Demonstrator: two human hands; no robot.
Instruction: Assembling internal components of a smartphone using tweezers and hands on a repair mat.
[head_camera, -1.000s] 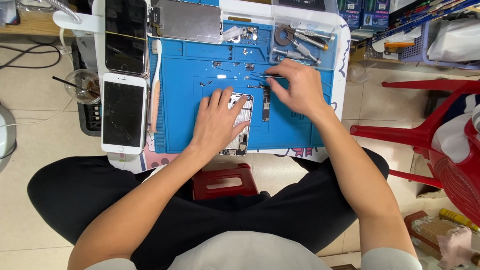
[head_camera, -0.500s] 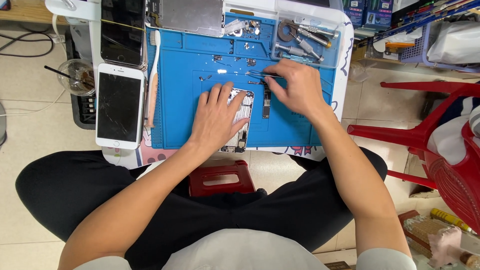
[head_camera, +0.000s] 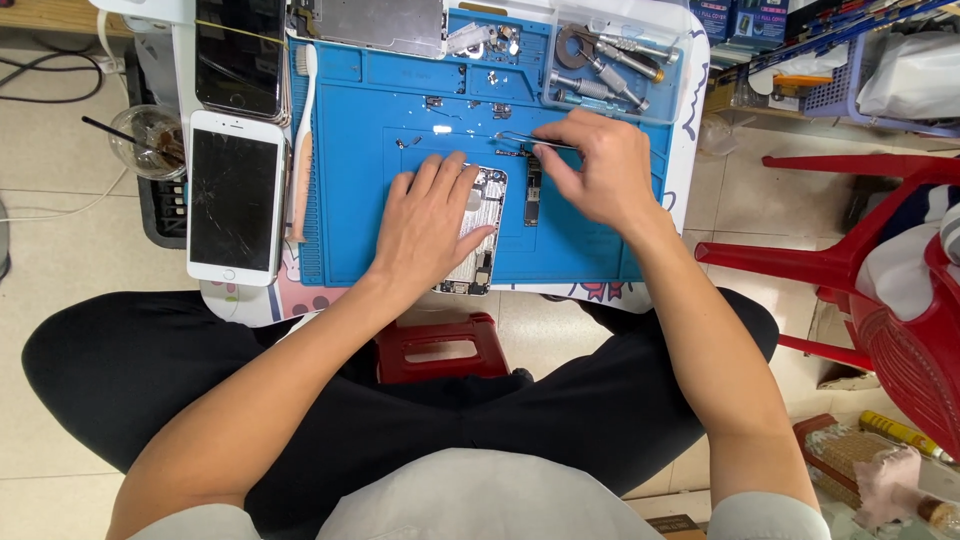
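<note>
**Kid:** What was the left hand (head_camera: 432, 228) doing?

**Helper:** It lay flat on the open phone (head_camera: 478, 232), fingers spread a little, pressing it down on the blue mat (head_camera: 350, 180). It was not pinching anything.

**Kid:** And the right hand (head_camera: 598, 170)?

**Helper:** Its fingers were pressed together around the tweezers (head_camera: 532, 141). The tweezers lay almost sideways, with the tips pointing left.

**Kid:** Where was the phone?

**Helper:** In the middle of the mat, right in front of the person. Its long side ran up and down, away from the body. Most of it hid under the left hand, so only the right edge and the bottom showed.

**Kid:** What was next to it?

**Helper:** A thin dark board (head_camera: 533, 196) lay just beside the phone, on its right. It ran up and down too. The right hand was the nearer one. The tweezer tips sat just above the top of the phone, a bit left of the board.

**Kid:** Anything else?

**Helper:** A white phone (head_camera: 236, 196) with a cracked screen lay left of the mat, and tools filled a tray (head_camera: 612, 60) at the top right.
</note>
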